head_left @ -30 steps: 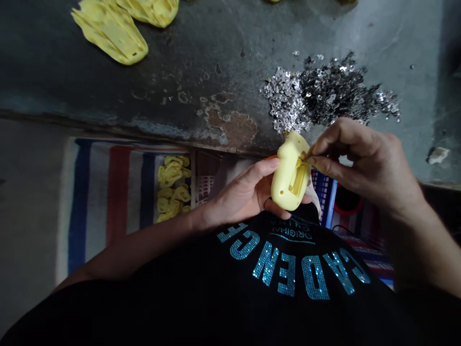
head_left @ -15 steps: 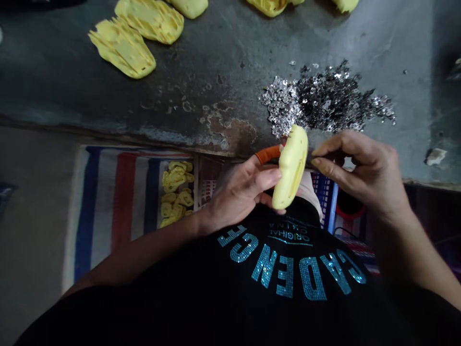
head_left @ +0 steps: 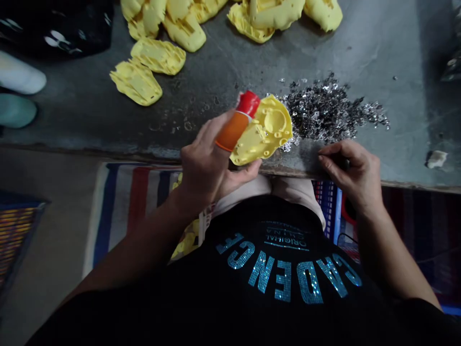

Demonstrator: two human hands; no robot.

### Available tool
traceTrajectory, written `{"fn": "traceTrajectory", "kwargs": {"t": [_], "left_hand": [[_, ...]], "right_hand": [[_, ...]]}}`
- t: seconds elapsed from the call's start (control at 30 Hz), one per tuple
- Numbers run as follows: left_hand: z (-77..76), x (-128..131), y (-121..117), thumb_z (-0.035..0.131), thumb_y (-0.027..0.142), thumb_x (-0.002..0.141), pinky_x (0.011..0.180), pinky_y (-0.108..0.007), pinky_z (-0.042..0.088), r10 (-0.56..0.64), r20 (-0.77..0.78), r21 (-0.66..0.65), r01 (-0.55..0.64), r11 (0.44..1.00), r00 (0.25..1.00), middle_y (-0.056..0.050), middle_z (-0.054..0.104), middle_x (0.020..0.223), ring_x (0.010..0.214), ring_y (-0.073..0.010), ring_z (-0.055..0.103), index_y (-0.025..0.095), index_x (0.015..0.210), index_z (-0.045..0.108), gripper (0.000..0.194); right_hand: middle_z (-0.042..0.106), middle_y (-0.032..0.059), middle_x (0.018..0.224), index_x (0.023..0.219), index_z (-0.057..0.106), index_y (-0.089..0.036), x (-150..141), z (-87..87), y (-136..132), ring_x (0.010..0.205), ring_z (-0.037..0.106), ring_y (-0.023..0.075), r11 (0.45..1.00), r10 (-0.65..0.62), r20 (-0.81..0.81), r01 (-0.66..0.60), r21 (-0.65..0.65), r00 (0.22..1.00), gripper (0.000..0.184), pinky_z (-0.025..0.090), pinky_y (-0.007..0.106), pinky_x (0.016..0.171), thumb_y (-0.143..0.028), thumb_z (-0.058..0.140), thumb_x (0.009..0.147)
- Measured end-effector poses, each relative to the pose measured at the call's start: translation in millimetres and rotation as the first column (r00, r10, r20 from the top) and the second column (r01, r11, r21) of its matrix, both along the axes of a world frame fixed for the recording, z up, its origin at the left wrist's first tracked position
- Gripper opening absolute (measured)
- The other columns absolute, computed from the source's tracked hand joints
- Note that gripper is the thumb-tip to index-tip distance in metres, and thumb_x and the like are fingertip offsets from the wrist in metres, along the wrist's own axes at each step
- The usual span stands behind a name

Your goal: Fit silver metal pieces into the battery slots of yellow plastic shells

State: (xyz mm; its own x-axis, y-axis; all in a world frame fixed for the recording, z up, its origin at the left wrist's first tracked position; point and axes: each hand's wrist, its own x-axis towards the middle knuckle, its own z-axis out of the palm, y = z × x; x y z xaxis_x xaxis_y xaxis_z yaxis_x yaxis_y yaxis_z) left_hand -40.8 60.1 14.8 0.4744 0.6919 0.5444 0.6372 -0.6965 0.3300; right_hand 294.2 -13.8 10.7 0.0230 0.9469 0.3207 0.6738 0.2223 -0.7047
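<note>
My left hand (head_left: 205, 168) grips a yellow plastic shell (head_left: 254, 142), its hollow inside with small round posts and a round recess turned up toward me. One finger of that hand wears an orange and red covering (head_left: 232, 130). The shell is over the table's front edge, beside a heap of small shiny metal pieces (head_left: 324, 113). To the right, my right hand (head_left: 356, 170) is closed in a pinch at the table edge, just below the heap. What lies between its fingertips, if anything, is too small to make out.
More yellow shells (head_left: 139, 84) lie at the back and left of the grey table (head_left: 389, 139). A black bag (head_left: 61, 29) and bottle-like objects (head_left: 18, 74) are at far left. A whitish lump (head_left: 436, 159) sits right. Below stands a blue basket (head_left: 329, 202).
My left hand has moved left and up and turned the shell from edge-on to show its inside. My right hand, still pinched, has shifted slightly. The view has also shifted, showing more of the table's back.
</note>
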Motion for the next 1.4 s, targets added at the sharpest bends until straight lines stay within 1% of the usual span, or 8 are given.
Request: {"fn": "traceTrajectory", "kwargs": {"t": [0.27,0.53,0.67,0.8,0.97,1.13,1.3,1.4], "left_hand": [[7.9,-14.4,0.9,0.09,0.042,0.088,0.105,-0.057,0.071,0.072,-0.134,-0.231,-0.102,0.968,0.988,-0.015,0.084,0.14,0.125,-0.0402,0.08,0.024,0.153,0.072,0.069],[22.4,-26.8,-4.2,0.09,0.057,0.09,0.099,-0.048,0.068,0.263,0.217,-0.521,-0.116,0.846,0.94,-0.008,0.081,0.153,0.129,-0.0354,0.079,0.034,0.152,0.079,0.067],[19.4,-30.1,-4.0,0.093,0.057,0.09,0.116,-0.058,0.064,0.283,0.128,-0.556,-0.167,0.814,0.951,-0.012,0.081,0.152,0.135,-0.0391,0.078,0.028,0.152,0.079,0.07],[21.1,-32.0,-6.2,0.079,0.06,0.106,0.082,-0.041,0.068,0.283,0.403,-0.497,-0.051,0.866,0.87,-0.007,0.077,0.165,0.131,-0.0307,0.078,0.029,0.16,0.071,0.062],[15.0,-38.7,-3.4,0.103,0.048,0.08,0.12,-0.066,0.062,0.262,0.225,-0.463,-0.133,0.876,0.938,-0.014,0.085,0.141,0.131,-0.0419,0.078,0.025,0.139,0.082,0.066],[15.3,-48.0,-3.7,0.079,0.058,0.109,0.101,-0.047,0.069,0.263,0.249,-0.414,-0.142,0.899,0.932,-0.009,0.068,0.173,0.144,-0.0345,0.071,0.027,0.175,0.055,0.076],[17.4,-51.7,1.9,0.102,0.049,0.084,0.121,-0.057,0.062,0.198,0.051,-0.421,-0.159,0.893,0.979,-0.014,0.082,0.136,0.135,-0.0421,0.074,0.026,0.149,0.078,0.073],[22.2,-53.6,0.4,0.097,0.053,0.091,0.125,-0.053,0.061,0.238,0.117,-0.421,-0.169,0.891,0.964,-0.013,0.078,0.154,0.144,-0.0398,0.072,0.028,0.162,0.072,0.079]], "right_hand": [[0.082,0.0018,0.093,0.098,0.078,-0.029,-14.8,3.2,12.2,0.084,0.075,0.0223,0.997,0.078,0.003,-0.078,0.01,0.997,0.007,0.056,0.036,0.075,-0.025,0.082,0.102],[0.085,0.0019,0.096,0.099,0.078,-0.03,-33.2,9.5,17.8,0.085,0.077,0.0224,0.989,0.149,-0.013,-0.148,0.003,0.989,0.008,0.059,0.037,0.075,-0.026,0.084,0.103],[0.083,0.0017,0.092,0.098,0.078,-0.029,-43.2,10.8,22.1,0.083,0.077,0.0223,0.983,0.184,0.003,-0.184,0.002,0.983,0.008,0.057,0.037,0.073,-0.027,0.083,0.104],[0.083,0.0012,0.092,0.1,0.078,-0.029,-49.6,10.8,22.8,0.083,0.078,0.0217,0.975,0.221,-0.003,-0.221,0.005,0.975,0.008,0.058,0.036,0.074,-0.026,0.084,0.105],[0.082,0.0014,0.092,0.1,0.079,-0.029,-55.2,10.1,23.0,0.082,0.077,0.0219,0.966,0.257,0.004,-0.257,0.002,0.966,0.008,0.058,0.035,0.072,-0.025,0.083,0.106],[0.084,0.0014,0.095,0.102,0.078,-0.029,-57.8,10.9,20.9,0.085,0.079,0.0217,0.964,0.267,0.002,-0.267,0.015,0.964,0.008,0.06,0.036,0.075,-0.025,0.083,0.107],[0.082,0.0011,0.092,0.102,0.078,-0.029,-54.2,11.0,17.4,0.082,0.077,0.0215,0.962,0.271,0.01,-0.271,-0.015,0.962,0.008,0.057,0.036,0.072,-0.025,0.082,0.107],[0.082,0.0011,0.092,0.102,0.077,-0.029,-52.2,13.0,15.0,0.082,0.077,0.0217,0.961,0.275,0.007,-0.275,-0.023,0.961,0.009,0.058,0.036,0.072,-0.025,0.083,0.106]]}}
